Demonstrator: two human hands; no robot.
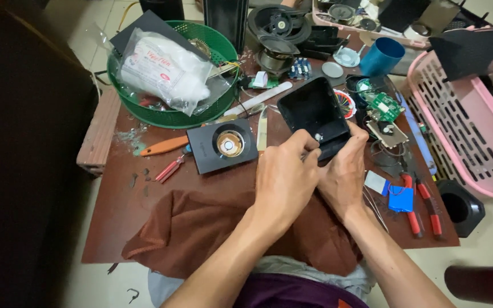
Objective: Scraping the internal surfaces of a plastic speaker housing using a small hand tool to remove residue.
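While both hands gripped the hollow black plastic shell (pixel 315 114) above the brown surface (pixel 115 211), left hand (pixel 283 179) pinched its near edge; right hand (pixel 343 171) clasped the right side, shell extending away from them

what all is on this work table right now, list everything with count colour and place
speaker shell: 1, black, table centre, held open side up
speaker front panel: 1, dark grey with round driver, left of the shell
basket: 1, green, back left, holding a white plastic bag
screwdriver: 1, orange handle, left of the panel
circuit board: 1, green, right of the shell
cup: 1, blue, back right
crate: 1, pink, far right
pliers: 1, red handles, front right
cloth: 1, brown, front edge
battery pack: 1, blue, beside the pliers
left hand: grips the shell's near edge
right hand: grips the shell's near right corner
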